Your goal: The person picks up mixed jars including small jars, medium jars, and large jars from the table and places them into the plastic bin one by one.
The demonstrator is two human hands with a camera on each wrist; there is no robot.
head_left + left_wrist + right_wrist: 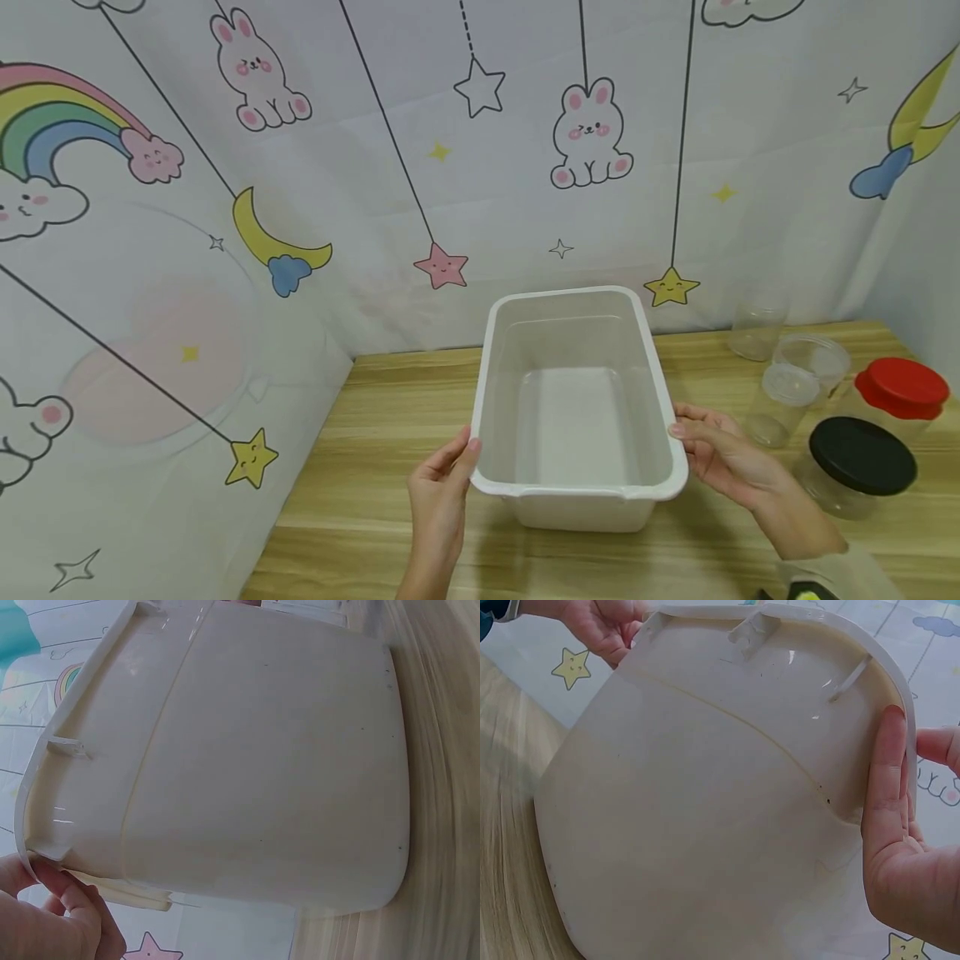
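Note:
A deep white plastic tub (577, 510) stands near the middle of the wooden table, its hollow inside facing up and nothing in it. My left hand (442, 492) grips the left side of its rim near the front corner, thumb on top and fingers beneath. On the opposite side my right hand (731, 458) pinches the rim, the thumb over the edge and the fingers under it. The left wrist view shows the tub's outer wall (262, 750), with the left fingers curled below the lip. In the right wrist view, long right fingers (889, 772) lie along the wall beneath the rim.
To the right on the wooden table (390, 442) stand a jar with a black lid (862, 454), a jar with a red lid (902, 387) and several clear containers, one of them a slim jar (783, 404). A printed cloth (510, 200) hangs behind and at the left.

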